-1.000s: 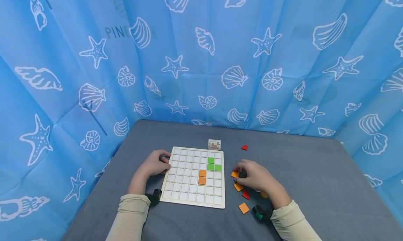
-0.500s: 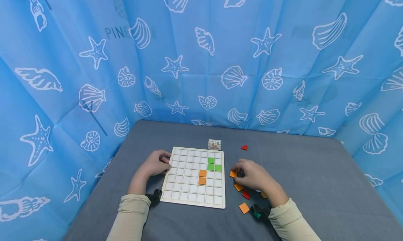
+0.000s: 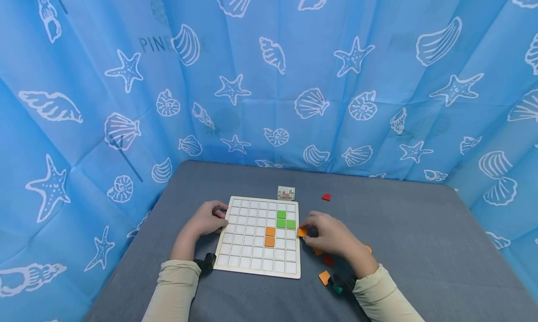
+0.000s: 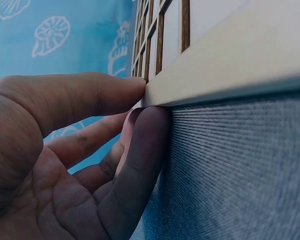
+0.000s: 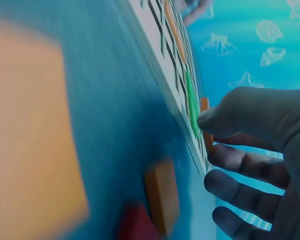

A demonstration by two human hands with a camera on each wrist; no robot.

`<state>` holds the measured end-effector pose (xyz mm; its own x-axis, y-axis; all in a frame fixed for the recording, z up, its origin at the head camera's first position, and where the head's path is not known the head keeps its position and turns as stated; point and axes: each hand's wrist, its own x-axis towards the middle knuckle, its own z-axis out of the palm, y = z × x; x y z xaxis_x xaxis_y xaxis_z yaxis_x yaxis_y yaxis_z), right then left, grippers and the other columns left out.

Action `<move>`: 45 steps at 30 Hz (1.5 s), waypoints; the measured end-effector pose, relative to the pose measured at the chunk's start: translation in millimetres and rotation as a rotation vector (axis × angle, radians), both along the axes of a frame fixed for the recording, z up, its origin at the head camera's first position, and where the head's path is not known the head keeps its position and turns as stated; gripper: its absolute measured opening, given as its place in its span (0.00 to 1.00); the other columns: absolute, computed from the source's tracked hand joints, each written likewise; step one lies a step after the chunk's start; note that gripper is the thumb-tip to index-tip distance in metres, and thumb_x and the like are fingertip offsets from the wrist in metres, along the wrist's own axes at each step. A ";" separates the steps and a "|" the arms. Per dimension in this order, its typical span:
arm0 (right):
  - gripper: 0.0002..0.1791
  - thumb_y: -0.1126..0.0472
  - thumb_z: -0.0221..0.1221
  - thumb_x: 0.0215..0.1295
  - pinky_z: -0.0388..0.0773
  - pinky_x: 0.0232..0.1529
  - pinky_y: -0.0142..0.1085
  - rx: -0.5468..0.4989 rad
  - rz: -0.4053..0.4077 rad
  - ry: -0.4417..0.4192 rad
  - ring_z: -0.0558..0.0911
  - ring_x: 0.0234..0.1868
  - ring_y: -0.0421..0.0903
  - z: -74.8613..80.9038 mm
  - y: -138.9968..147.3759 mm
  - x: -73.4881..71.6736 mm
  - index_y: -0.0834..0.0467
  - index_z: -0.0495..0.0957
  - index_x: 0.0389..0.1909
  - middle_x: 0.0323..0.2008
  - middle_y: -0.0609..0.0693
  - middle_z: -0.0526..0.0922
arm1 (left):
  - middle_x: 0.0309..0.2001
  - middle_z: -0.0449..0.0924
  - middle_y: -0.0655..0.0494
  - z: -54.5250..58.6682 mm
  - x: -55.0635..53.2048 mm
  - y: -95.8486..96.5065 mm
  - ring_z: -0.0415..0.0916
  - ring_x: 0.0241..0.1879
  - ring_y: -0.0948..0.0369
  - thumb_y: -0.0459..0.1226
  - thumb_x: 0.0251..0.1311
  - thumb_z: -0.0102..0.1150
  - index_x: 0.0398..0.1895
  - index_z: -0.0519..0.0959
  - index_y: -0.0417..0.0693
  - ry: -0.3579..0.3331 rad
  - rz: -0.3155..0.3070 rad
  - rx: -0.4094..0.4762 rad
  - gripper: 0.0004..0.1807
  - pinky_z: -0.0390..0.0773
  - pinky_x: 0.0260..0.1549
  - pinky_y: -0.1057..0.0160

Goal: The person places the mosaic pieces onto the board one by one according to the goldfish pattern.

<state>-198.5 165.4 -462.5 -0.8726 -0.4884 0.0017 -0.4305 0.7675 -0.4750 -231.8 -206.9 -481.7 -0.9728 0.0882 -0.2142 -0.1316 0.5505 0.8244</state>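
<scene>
A white gridded board [image 3: 248, 228] with a pale wooden frame lies on the grey table. Its left edge is held by my left hand [image 3: 208, 218]; in the left wrist view the thumb [image 4: 115, 92] is at the frame's upper edge and a fingertip below it. Between thumb and fingers, my right hand [image 3: 329, 233] pinches an orange square tile [image 3: 302, 232] at the board's right edge, seen edge-on as an orange tile [image 5: 206, 135] in the right wrist view. Two green tiles [image 3: 281, 219] and a third, plus two orange tiles [image 3: 270, 237], sit in the grid.
Under and beside my right hand lie loose pieces: an orange square [image 3: 324, 278], a red piece [image 3: 328, 260] and others partly hidden. Farther back is a red quarter-round piece [image 3: 326, 197]. A small pattern card [image 3: 286, 193] stands behind the board, before a blue shell-print curtain [image 3: 277, 79].
My right hand has moved left with the orange tile, from the loose pieces to the board's right edge. The left hand and the board have stayed in place.
</scene>
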 end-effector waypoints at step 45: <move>0.09 0.58 0.72 0.66 0.74 0.35 0.28 -0.023 0.314 0.037 0.73 0.34 0.33 -8.0 -75.2 14.0 0.52 0.91 0.46 0.41 0.43 0.83 | 0.40 0.78 0.45 -3.3 -2.4 -1.0 0.79 0.33 0.54 0.27 0.61 0.68 0.64 0.79 0.37 -0.001 0.010 -0.006 0.25 0.86 0.30 0.58</move>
